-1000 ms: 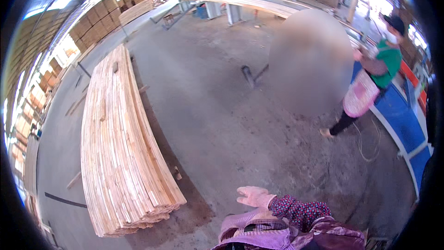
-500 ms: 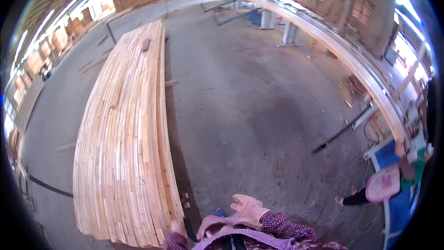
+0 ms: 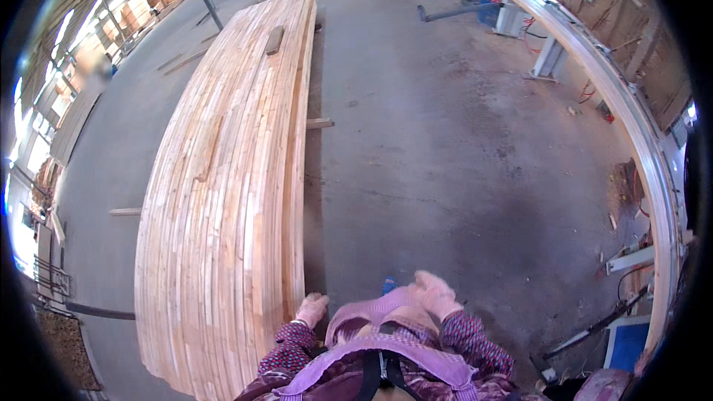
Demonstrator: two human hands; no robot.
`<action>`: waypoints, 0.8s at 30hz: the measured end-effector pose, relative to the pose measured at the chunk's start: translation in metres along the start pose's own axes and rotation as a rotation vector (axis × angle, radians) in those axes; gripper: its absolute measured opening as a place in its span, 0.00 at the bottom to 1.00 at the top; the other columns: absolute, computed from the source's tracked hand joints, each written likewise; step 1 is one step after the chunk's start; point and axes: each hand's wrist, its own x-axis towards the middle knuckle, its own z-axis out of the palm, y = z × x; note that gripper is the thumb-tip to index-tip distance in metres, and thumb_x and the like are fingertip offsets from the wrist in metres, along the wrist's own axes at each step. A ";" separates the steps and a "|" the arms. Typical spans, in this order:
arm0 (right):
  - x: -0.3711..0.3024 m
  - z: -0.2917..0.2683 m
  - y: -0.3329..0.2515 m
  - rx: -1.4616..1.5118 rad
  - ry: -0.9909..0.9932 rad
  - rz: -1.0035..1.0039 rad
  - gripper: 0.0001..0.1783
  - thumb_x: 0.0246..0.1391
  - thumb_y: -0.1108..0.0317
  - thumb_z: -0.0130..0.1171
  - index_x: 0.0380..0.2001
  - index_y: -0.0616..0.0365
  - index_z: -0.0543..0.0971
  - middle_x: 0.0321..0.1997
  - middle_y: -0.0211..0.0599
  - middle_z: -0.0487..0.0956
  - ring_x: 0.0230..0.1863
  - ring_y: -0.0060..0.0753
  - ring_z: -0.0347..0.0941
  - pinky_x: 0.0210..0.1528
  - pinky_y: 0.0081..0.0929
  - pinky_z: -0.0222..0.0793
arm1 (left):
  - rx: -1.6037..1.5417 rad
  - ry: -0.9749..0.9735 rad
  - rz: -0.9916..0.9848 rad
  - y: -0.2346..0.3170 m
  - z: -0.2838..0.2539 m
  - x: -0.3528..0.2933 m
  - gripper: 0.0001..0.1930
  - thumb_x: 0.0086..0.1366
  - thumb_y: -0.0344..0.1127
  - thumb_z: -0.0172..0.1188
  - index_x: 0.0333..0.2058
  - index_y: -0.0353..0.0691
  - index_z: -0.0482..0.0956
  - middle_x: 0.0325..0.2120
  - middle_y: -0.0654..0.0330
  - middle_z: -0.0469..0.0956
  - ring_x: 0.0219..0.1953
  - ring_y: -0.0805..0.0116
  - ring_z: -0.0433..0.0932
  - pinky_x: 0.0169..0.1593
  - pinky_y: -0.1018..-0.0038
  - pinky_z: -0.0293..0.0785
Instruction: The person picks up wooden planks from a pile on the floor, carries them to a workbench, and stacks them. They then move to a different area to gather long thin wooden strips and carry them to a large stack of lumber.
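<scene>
Low in front of me, my left hand (image 3: 312, 310), in a pale pink glove, is beside the near right edge of a long stack of wooden boards (image 3: 215, 200). Its fingers are curled in, with nothing visible in them; whether it touches the boards I cannot tell. My right hand (image 3: 436, 295), gloved the same way and slightly blurred, hangs over the pink-purple apron (image 3: 371, 315) at my front. Its fingers look loosely stretched, and it holds nothing I can see. A short wood block (image 3: 275, 40) lies on the far part of the stack.
Concrete floor (image 3: 431, 163) lies right of the stack. A long machine rail (image 3: 587, 52) on grey legs curves along the right side. Part of a co-worker (image 3: 605, 386) shows at the lower right. A crosspiece (image 3: 319, 123) juts from under the stack.
My view has swung right and down, so the stack sits further right. My left hand has come into clear view beside the stack. The co-worker has slipped mostly out of view.
</scene>
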 end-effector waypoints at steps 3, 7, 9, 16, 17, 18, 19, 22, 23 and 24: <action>0.123 -0.061 -0.051 0.072 -0.042 -0.056 0.32 0.59 0.44 0.53 0.59 0.53 0.73 0.59 0.43 0.77 0.62 0.46 0.70 0.62 0.38 0.65 | -0.129 0.022 0.017 -0.009 -0.031 0.007 0.09 0.56 0.35 0.59 0.34 0.38 0.74 0.31 0.44 0.78 0.36 0.43 0.78 0.39 0.53 0.73; 0.264 -0.112 -0.111 0.090 -0.024 -0.187 0.32 0.59 0.44 0.53 0.59 0.53 0.73 0.59 0.42 0.77 0.62 0.46 0.70 0.63 0.37 0.65 | -0.194 -0.095 -0.333 -0.021 -0.061 0.044 0.15 0.52 0.41 0.67 0.30 0.39 0.73 0.27 0.48 0.80 0.35 0.52 0.84 0.36 0.57 0.78; 0.341 -0.127 -0.128 0.009 -0.012 -0.178 0.32 0.59 0.44 0.54 0.59 0.53 0.73 0.59 0.43 0.76 0.62 0.46 0.70 0.62 0.38 0.65 | -0.715 -0.003 -0.616 -0.047 -0.070 0.089 0.15 0.53 0.43 0.67 0.30 0.38 0.75 0.27 0.47 0.81 0.34 0.48 0.83 0.35 0.56 0.79; 0.517 -0.179 -0.161 0.077 -0.085 0.005 0.31 0.58 0.46 0.55 0.59 0.53 0.73 0.58 0.47 0.76 0.61 0.49 0.71 0.62 0.41 0.66 | 0.116 -0.059 -0.360 -0.115 -0.224 0.429 0.08 0.52 0.34 0.66 0.30 0.40 0.78 0.24 0.50 0.80 0.29 0.51 0.83 0.31 0.55 0.80; 0.536 -0.198 -0.184 0.027 -0.055 -0.092 0.30 0.57 0.47 0.57 0.57 0.54 0.75 0.56 0.47 0.78 0.59 0.48 0.73 0.60 0.40 0.67 | 0.229 0.014 -0.180 -0.145 -0.258 0.475 0.06 0.55 0.32 0.63 0.31 0.40 0.77 0.23 0.52 0.78 0.26 0.52 0.80 0.29 0.56 0.78; 0.553 -0.209 -0.191 -0.017 -0.022 -0.171 0.29 0.56 0.48 0.59 0.56 0.55 0.76 0.55 0.47 0.80 0.57 0.48 0.75 0.59 0.39 0.69 | 0.184 0.167 -0.085 -0.152 -0.290 0.525 0.04 0.59 0.33 0.60 0.31 0.39 0.76 0.24 0.53 0.76 0.30 0.52 0.79 0.33 0.57 0.76; 0.578 -0.220 -0.198 0.030 -0.031 -0.113 0.29 0.56 0.48 0.58 0.56 0.55 0.76 0.54 0.47 0.80 0.57 0.48 0.75 0.59 0.39 0.69 | 0.160 0.323 0.020 -0.157 -0.329 0.575 0.04 0.62 0.33 0.56 0.31 0.39 0.75 0.24 0.54 0.73 0.33 0.53 0.77 0.36 0.58 0.74; 0.661 -0.242 -0.199 0.082 -0.054 0.031 0.29 0.55 0.47 0.58 0.55 0.54 0.77 0.54 0.46 0.80 0.57 0.49 0.75 0.59 0.40 0.69 | -0.591 0.399 -0.228 -0.131 -0.437 0.725 0.10 0.60 0.34 0.56 0.37 0.34 0.76 0.39 0.51 0.77 0.47 0.51 0.76 0.49 0.63 0.73; 0.685 -0.253 -0.202 0.054 -0.042 0.068 0.29 0.55 0.47 0.58 0.54 0.54 0.77 0.54 0.46 0.80 0.57 0.49 0.75 0.59 0.40 0.69 | -0.793 0.493 -0.216 -0.117 -0.472 0.773 0.12 0.59 0.34 0.56 0.39 0.34 0.77 0.43 0.50 0.77 0.50 0.50 0.75 0.52 0.64 0.73; 0.714 -0.265 -0.192 0.016 -0.038 0.171 0.29 0.55 0.46 0.58 0.54 0.54 0.77 0.54 0.46 0.80 0.57 0.49 0.75 0.59 0.40 0.69 | -0.943 0.551 -0.223 -0.080 -0.498 0.814 0.14 0.59 0.35 0.57 0.42 0.34 0.78 0.46 0.49 0.78 0.52 0.50 0.74 0.55 0.64 0.71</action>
